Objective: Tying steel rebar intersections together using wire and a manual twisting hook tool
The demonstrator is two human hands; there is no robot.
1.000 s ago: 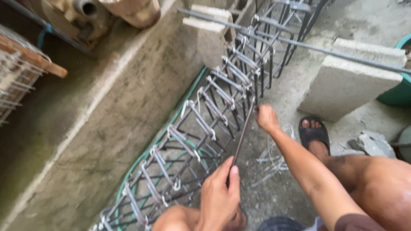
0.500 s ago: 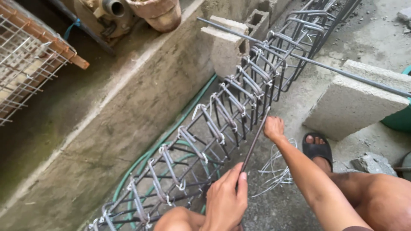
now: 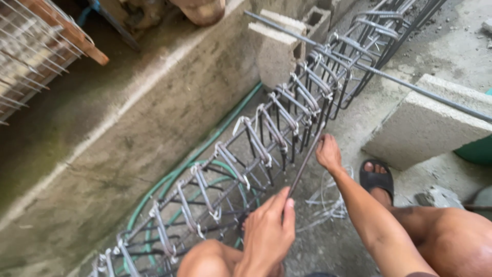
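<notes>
A long cage of steel rebar stirrups (image 3: 266, 138) lies on the concrete ground along a low wall. My left hand (image 3: 266, 233) grips the near end of a straight steel bar (image 3: 305, 161) that runs along the cage's right side. Further along the same bar, my right hand (image 3: 328, 153) holds it against the stirrups. Loose bundles of thin tie wire (image 3: 328, 200) lie on the ground just beside my right forearm. My bare knees and a black sandal (image 3: 376, 179) on my foot are at the lower right.
A grey concrete block (image 3: 435, 120) sits at the right with another long bar (image 3: 410, 87) resting across it and over a hollow block (image 3: 279, 48). A green hose (image 3: 205, 154) runs under the cage beside the low concrete wall (image 3: 143, 118). A wire mesh frame (image 3: 36, 51) stands at upper left.
The view has shifted so the cage sits more centred. Both hands remain on the steel bar; the left hand has slid slightly along it toward the right hand.
</notes>
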